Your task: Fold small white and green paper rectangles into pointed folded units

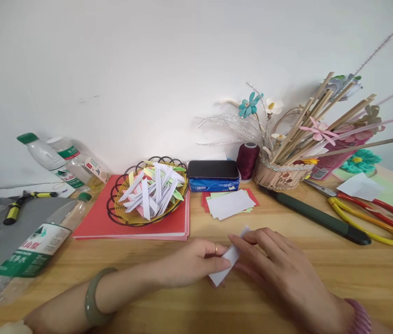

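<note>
A small folded white paper (228, 260) lies on the wooden table (189, 306) between both of my hands. My left hand (193, 264), with a ring and a green bangle on the wrist, pinches its left side. My right hand (276, 264) presses on its right side, fingers covering part of it. Just beyond, a small stack of cut paper slips (230, 204), white on top with red and green beneath, sits flat on the table.
A wire basket (116, 211) of folded paper strips stands on red sheets (95, 222). Behind are a tissue pack (213, 176), a thread spool (247, 160) and a stick holder (280, 175). Scissors (373, 215) and a knife (318, 217) lie right; plastic bottles (33, 255) left.
</note>
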Motion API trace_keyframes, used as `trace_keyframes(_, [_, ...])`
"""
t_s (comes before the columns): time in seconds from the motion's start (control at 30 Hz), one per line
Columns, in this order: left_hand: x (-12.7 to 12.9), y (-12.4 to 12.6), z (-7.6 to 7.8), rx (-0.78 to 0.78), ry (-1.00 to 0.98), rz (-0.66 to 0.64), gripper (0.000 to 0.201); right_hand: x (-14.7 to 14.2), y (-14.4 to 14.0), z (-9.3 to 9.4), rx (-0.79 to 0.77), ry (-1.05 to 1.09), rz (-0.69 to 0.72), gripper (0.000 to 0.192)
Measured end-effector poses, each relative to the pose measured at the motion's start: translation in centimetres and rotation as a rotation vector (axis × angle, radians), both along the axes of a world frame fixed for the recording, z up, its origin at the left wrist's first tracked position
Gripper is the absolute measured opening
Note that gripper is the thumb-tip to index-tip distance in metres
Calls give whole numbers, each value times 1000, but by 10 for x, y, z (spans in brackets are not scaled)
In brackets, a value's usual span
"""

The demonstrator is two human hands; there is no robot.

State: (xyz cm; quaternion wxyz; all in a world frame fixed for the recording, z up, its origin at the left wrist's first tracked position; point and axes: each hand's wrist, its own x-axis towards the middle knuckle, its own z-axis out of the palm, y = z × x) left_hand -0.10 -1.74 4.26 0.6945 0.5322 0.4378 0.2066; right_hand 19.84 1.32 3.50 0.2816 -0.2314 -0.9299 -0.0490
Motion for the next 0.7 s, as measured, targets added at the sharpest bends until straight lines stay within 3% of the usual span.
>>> trace_keyframes(0.13, [0,0,5,-149,-95,8,40,6,2,-2,42,-17,53,28])
trace_keyframes(0.4, [-5,1,0,-217,-307,71,38,18,5,-12,132,-57,103,36])
trace_keyframes(0.6, [-2,2,-6,-198,-175,172,42,19,0,-15,259,-3,143,34])
trace_keyframes(0.7, [-2,0,-10,23,20,100,33,13,1,-12,259,-10,203,37])
